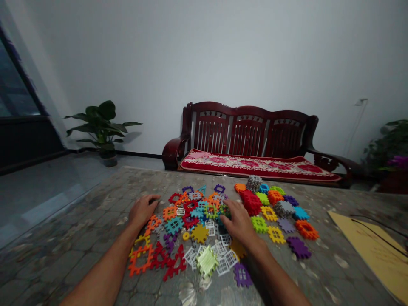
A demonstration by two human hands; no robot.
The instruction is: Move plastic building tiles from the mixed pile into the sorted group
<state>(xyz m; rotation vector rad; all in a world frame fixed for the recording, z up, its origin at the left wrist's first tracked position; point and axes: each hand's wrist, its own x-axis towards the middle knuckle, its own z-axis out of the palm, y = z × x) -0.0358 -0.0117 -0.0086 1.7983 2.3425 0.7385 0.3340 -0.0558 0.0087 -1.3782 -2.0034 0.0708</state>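
Observation:
Interlocking plastic building tiles with notched edges lie in a loose, many-coloured heap on the table. My left hand [143, 211] rests at the heap's left edge, fingers stretched toward the pieces and nothing visible in it. Close to it are an orange frame tile [153, 223] and a teal tile [174, 225]. Over the right side of the heap reaches my right hand [237, 217], its thumb and fingers apart, near a green frame tile [211, 211]; its fingertips partly cover the pieces there. Nearer me lie a pale green tile [207, 261], white window-like grids [227, 261] and red triangular frames [175, 263].
To the right, tiles are grouped in stacks and singles, including a red stack [250, 202], a grey stack [254, 182] and a purple tile [298, 247]. A yellow board [369, 250] with a dark cord lies farther right. Behind the table [105, 208] stands a wooden bench [248, 127].

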